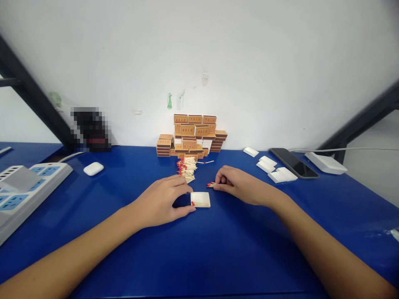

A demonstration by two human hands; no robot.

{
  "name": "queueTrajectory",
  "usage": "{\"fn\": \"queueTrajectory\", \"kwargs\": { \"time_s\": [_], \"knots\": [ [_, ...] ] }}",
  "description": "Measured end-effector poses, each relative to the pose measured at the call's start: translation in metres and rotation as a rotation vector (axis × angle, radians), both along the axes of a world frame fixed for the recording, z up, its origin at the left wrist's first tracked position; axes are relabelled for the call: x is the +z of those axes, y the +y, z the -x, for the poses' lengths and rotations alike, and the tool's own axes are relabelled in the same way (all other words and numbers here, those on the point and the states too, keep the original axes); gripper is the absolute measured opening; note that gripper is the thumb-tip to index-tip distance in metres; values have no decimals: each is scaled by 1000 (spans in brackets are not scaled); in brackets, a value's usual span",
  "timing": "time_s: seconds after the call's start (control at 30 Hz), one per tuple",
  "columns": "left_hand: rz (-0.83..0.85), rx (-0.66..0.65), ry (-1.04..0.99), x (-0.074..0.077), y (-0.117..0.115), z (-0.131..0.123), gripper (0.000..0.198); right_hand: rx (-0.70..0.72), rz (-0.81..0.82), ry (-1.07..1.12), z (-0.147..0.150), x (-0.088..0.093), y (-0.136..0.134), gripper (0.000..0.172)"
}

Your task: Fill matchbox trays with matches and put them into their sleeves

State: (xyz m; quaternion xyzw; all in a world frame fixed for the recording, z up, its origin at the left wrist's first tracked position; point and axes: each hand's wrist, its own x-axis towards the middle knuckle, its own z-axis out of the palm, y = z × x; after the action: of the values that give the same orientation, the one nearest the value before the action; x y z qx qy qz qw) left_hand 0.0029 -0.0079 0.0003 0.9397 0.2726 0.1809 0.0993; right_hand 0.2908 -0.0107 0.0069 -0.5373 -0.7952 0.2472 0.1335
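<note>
A small white matchbox tray [201, 198] lies on the blue table, with some red-headed matches [202, 204] along its near side. My left hand [170, 197] holds the tray at its left end, thumb at the near corner and fingers at the far one. Just right of and beyond the tray, my right hand [230, 182] pinches a small bunch of matches [211, 185], red heads pointing left. Behind the tray is a loose pile of matches [187, 169], heads mostly to the left. One or two stray matches [205, 162] lie right of the pile.
Stacked matchboxes [195, 131] stand against the white wall. At the right are several white trays [282, 175], a dark phone [293, 162] and a white box-shaped device [326, 162]. To the left lie a white earbud case [93, 168] and a power strip [46, 182].
</note>
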Motion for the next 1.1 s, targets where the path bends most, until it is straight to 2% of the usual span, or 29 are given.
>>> {"fn": "queueTrajectory", "kwargs": {
  "time_s": [0.43,0.6,0.73,0.93,1.1],
  "knots": [
    [14,6,7,0,1,0,25,30,-15,-104,8,6,-10,30],
    [4,0,-1,-1,1,0,26,17,-29,-21,16,14,-19,28],
    [-15,-11,-6,-2,1,0,27,94,-60,37,31,20,-31,23],
    [-20,-8,-9,-4,2,-1,28,151,-140,-54,44,8,-37,13],
    [-17,-14,-11,-3,2,-1,25,176,-148,-49,40,4,-38,11]
  ]
}}
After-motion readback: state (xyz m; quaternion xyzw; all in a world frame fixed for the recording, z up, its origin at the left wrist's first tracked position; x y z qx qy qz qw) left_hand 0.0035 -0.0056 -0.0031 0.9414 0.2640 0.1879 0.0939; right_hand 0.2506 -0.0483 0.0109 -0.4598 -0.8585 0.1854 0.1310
